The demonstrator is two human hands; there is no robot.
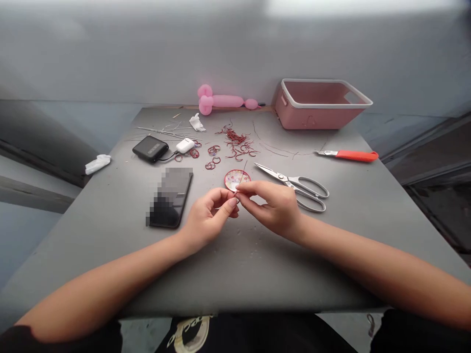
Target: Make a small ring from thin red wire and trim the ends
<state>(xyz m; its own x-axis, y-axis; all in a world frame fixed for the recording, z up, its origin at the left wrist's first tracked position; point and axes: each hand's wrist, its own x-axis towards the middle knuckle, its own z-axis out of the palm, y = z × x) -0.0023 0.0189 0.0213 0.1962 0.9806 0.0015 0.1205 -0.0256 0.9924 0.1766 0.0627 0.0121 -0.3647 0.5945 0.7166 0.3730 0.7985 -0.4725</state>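
Note:
My left hand (213, 213) and my right hand (274, 203) meet above the middle of the table, fingertips nearly touching. My left thumb and fingers pinch a small dark red curved piece, mostly covered by the fingertips. Between the right thumb and forefinger is a thin dark wire (244, 169), its free end pointing up and away. Just beyond the fingertips lies a small round dish (235, 172) with a red rim and a patterned inside. Scissors (294, 182) with grey handles rest right of my right hand. To the left of my left hand lies a black phone (180, 193).
Behind the dish are a pile of dark red curved pieces (235, 137) and several small red rings (210, 165). A power bank (149, 148) is cabled to a white case (185, 145). An orange-handled cutter (355, 156), pink bin (312, 116) and pink balloon (226, 101) lie farther off.

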